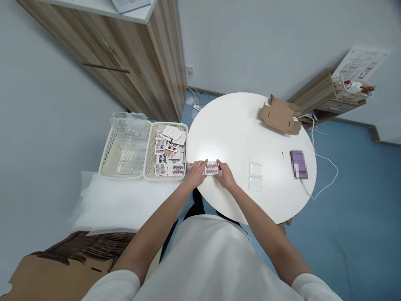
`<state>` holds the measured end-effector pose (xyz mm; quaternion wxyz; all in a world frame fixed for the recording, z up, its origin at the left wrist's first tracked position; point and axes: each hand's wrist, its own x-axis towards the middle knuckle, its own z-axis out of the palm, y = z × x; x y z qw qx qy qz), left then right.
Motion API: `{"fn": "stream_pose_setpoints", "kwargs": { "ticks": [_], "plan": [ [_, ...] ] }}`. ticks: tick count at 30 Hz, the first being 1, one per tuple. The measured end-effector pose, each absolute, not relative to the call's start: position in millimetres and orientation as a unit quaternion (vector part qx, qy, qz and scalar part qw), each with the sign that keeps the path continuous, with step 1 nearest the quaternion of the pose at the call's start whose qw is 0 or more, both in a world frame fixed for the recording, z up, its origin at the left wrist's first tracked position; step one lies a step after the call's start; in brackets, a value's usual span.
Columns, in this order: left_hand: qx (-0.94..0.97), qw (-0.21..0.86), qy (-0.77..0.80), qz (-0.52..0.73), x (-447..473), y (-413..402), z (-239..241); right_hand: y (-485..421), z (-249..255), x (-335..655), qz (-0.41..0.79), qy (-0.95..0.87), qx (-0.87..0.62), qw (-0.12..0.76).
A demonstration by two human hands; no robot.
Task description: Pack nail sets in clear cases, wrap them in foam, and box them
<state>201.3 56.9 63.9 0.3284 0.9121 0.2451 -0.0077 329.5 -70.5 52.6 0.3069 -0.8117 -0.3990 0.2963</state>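
Between my two hands, over the near left part of the round white table (238, 125), is a small card of press-on nails (211, 168) with two rows of purplish nails. The fingers of my left hand (196, 173) close on its left edge. My right hand (225, 175) pinches the right edge. To the right of my right hand lies an opened clear plastic case (256, 177), its two halves side by side. Just left of my left hand stands a white basket (184, 142) heaped with more nail cards (171, 144).
Another white basket (105, 156) holds clear plastic cases (133, 133). An unfolded cardboard box (280, 116) sits at the table's far right, with a purple, pixelated phone-like object (299, 164) and white cable (336, 169) nearer. White sheets (119, 200) and stacked brown cardboard (62, 271) lie at left.
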Motion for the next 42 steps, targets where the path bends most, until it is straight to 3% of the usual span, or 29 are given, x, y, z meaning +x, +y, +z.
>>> {"fn": "stream_pose_setpoints", "kwargs": {
  "ticks": [18,42],
  "plan": [
    [0.935,0.299,0.181,-0.059,300.5,-100.3,64.1,-257.5,49.6,418.1,0.274,-0.388,-0.805,0.355],
    [0.941,0.235,0.186,-0.155,334.3,-114.9,48.5,-269.5,19.6,451.8,0.288,-0.402,-0.826,0.271]
  ]
}}
